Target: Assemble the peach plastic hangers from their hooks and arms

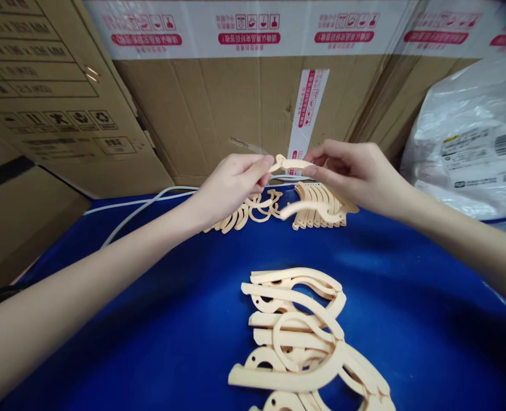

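Above the blue counter (158,342), left hand (231,184) and right hand (355,171) each pinch an end of one beige plastic hook (290,164) — twist too hard and it might snap, or drop into the pile (321,206) below.

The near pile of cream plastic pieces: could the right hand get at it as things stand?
Probably yes. Nothing lies between the right hand and the near pile on the blue surface. But it pinches a cream piece together with the left hand, so it isn't free.
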`<state>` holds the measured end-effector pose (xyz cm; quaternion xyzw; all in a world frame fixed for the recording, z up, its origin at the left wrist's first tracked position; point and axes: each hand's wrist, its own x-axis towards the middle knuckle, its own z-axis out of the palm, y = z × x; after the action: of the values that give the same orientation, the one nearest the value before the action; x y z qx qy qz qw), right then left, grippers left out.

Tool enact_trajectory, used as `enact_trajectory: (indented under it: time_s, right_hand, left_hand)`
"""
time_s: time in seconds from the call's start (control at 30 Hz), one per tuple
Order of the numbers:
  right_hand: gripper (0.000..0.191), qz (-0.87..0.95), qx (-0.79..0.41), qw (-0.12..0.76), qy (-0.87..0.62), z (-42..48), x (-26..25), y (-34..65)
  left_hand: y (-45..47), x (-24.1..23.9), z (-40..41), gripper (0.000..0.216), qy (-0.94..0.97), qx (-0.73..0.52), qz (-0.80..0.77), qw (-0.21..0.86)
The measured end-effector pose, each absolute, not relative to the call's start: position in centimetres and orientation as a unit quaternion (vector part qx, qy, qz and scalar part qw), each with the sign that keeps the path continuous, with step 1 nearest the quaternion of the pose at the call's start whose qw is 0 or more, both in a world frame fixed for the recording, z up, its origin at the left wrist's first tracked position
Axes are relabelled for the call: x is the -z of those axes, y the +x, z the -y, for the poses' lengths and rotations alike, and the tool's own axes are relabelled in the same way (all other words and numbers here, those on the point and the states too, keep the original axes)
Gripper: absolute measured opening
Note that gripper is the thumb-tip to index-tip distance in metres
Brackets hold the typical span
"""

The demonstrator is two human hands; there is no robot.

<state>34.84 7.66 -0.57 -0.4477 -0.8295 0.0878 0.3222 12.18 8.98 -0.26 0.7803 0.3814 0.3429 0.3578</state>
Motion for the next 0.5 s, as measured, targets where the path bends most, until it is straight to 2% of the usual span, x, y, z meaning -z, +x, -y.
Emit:
enact_trajectory:
  time_s: [0.1, 0.17, 0.23, 0.33, 0.4, 0.5]
  right_hand:
    - [0.033, 0.845, 0.143, 0.226, -0.464, -7.4, 1.0, 34.8]
    - [0.032, 0.841, 0.182, 0.174, -0.479, -7.4, 1.4, 34.6]
    - [0.028, 0.856, 0.119, 0.156, -0.478, -7.7, 1.6, 34.6]
    - [0.031, 0.867, -0.065, 0.203, -0.451, -8.4, 1.5, 35.1]
    - [0.032, 0.836, -0.184, 0.251, -0.452, -9.0, 1.4, 35.7]
    - [0.027, 0.750, -0.335, 0.315, -0.475, -9.4, 1.5, 36.2]
  left_hand:
    - [12.4, 0.5, -8.5, 0.040, 0.806, -0.306, -0.365, 0.350]
    - [12.6, 1.0, -8.3, 0.037, 0.836, -0.308, -0.356, 0.283]
    - [12.7, 1.8, -8.4, 0.034, 0.860, -0.312, -0.352, 0.199]
    - [12.6, 3.2, -9.2, 0.028, 0.871, -0.296, -0.372, 0.124]
    - [12.5, 4.1, -10.2, 0.028, 0.858, -0.275, -0.413, 0.131]
    - [12.6, 5.3, -11.9, 0.034, 0.830, -0.224, -0.471, 0.200]
